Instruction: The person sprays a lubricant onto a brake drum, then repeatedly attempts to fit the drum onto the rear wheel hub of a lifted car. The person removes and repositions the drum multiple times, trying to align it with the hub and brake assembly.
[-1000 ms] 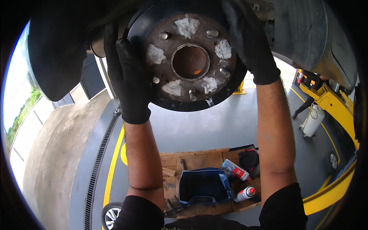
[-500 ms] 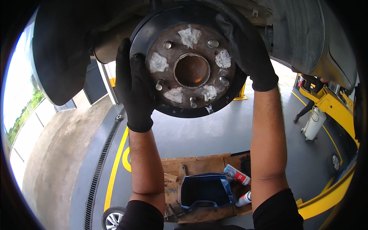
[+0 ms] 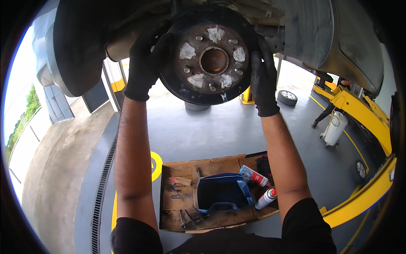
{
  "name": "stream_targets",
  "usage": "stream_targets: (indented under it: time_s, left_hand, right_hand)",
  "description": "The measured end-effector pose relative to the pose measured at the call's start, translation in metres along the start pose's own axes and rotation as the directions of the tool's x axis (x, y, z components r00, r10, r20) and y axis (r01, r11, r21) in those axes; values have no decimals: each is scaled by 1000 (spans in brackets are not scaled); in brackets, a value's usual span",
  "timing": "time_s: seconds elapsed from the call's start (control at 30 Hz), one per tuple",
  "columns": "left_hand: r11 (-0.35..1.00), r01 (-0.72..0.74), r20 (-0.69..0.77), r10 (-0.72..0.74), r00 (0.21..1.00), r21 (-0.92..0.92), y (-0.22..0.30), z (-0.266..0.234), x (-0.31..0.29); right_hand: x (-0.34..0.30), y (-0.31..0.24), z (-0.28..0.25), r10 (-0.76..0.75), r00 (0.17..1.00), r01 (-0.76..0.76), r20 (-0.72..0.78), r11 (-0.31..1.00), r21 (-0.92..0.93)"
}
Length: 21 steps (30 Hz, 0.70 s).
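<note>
A dark brake drum (image 3: 186, 86) hangs under the vehicle at upper centre, its rusty brown face turned towards me. Several wheel studs (image 3: 212, 86) poke through that face around a round centre hole (image 3: 214, 60), and white patches (image 3: 196, 80) lie between them. My left hand (image 3: 146, 67), in a black glove, grips the drum's left rim, thumb towards the front. On the opposite rim, my right hand (image 3: 263, 80), also gloved, presses with its fingers along the side. Some fingertips of both hands are hidden behind or against the dark rim.
Below, a cardboard-lined surface (image 3: 175, 211) carries a blue open container (image 3: 224, 207), spray cans (image 3: 266, 198) and small tools (image 3: 189, 218). Dark body panels (image 3: 80, 51) flank the drum. A yellow lift arm (image 3: 363, 114), a white tank (image 3: 335, 129) and a person's leg (image 3: 325, 114) are at right.
My left hand has shifted up along the left rim. My right hand has gone from the upper right rim down to the right side. The drum looks smaller and farther from me.
</note>
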<state>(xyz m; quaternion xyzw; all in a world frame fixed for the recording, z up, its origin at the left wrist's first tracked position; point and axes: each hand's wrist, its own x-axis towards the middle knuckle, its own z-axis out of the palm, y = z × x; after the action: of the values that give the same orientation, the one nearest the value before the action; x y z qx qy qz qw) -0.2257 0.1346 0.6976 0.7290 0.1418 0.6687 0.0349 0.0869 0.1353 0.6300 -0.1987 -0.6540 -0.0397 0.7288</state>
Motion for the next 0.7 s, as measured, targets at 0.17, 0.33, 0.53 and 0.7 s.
stream_targets:
  time_s: [0.17, 0.33, 0.53, 0.7]
  left_hand:
    - [998, -61, -150, 65, 987, 30, -20, 27, -19]
    - [996, -84, -513, 67, 856, -9, -26, 72, -74]
    - [994, -88, -584, 31, 811, -69, -34, 88, -85]
    - [998, -36, 64, 40, 997, -54, -26, 8, 19]
  right_hand:
    - [11, -13, 28, -135, 980, 116, -147, 985, -132]
    - [75, -25, 15, -173, 971, 182, 165, 982, -45]
    - [66, 29, 2, -221, 962, 240, 162, 965, -107]
    - [-80, -43, 78, 110, 955, -33, -276, 963, 267]
